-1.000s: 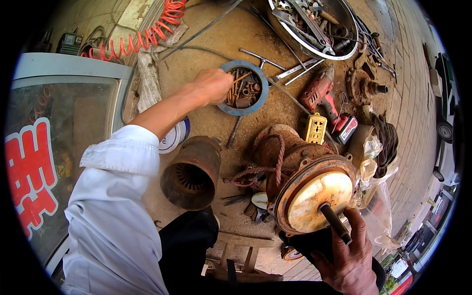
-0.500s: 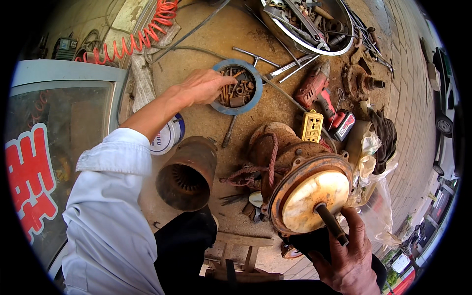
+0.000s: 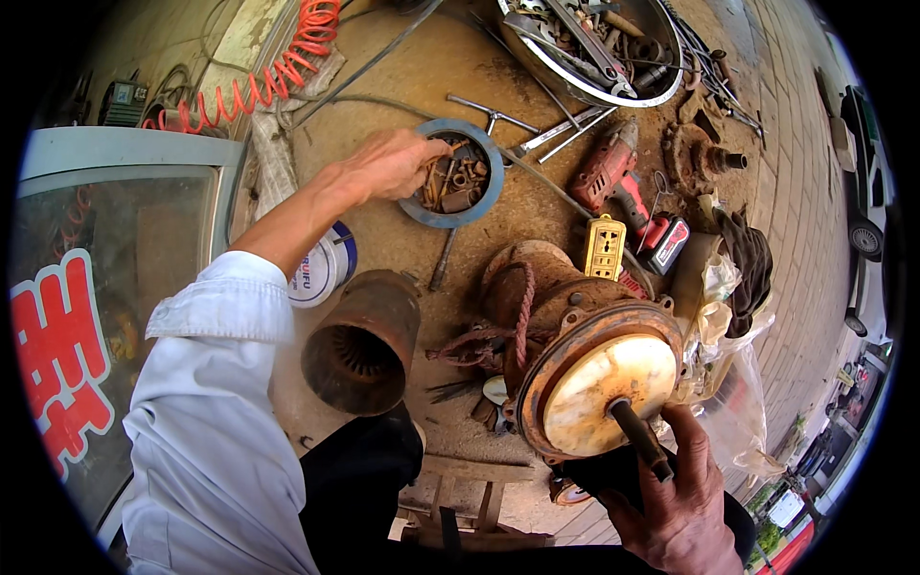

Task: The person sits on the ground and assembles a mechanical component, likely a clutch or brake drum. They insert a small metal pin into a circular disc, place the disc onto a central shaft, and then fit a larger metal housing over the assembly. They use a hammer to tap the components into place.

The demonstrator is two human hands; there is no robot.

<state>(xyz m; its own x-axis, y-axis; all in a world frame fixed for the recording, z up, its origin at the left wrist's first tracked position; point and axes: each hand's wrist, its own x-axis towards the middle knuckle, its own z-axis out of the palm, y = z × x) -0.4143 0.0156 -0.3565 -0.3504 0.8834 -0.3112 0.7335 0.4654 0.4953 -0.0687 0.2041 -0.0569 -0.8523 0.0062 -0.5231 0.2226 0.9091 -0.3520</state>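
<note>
My left hand [image 3: 393, 163] reaches into a blue round container [image 3: 475, 216] of small rusty bolts and fittings [image 3: 458, 192], its fingers closed on something I cannot make out. Low on the right, my right hand [image 3: 680, 489] has curled fingers round the end of a dark metal shaft [image 3: 635, 431], thumb apart. The shaft sticks out from a stained cream disc [image 3: 585, 379] on a rusty flanged housing [image 3: 537, 283], which has a frayed rope [image 3: 525, 316] around it. A rusty hollow cylinder [image 3: 364, 335] lies left of the housing.
Beyond lie a metal basin of tools [image 3: 585, 48], wrenches [image 3: 565, 129], a red power tool [image 3: 609, 168], a yellow socket strip [image 3: 604, 249], plastic bags [image 3: 728, 402] and a red coiled hose [image 3: 287, 67]. A white-lidded bucket [image 3: 321, 264] and glass-panelled frame [image 3: 172, 153] are on the left.
The whole view has shifted slightly, objects sitting a little further left. My left hand stays at the container with its fingers slightly moved; my right hand stays at the shaft.
</note>
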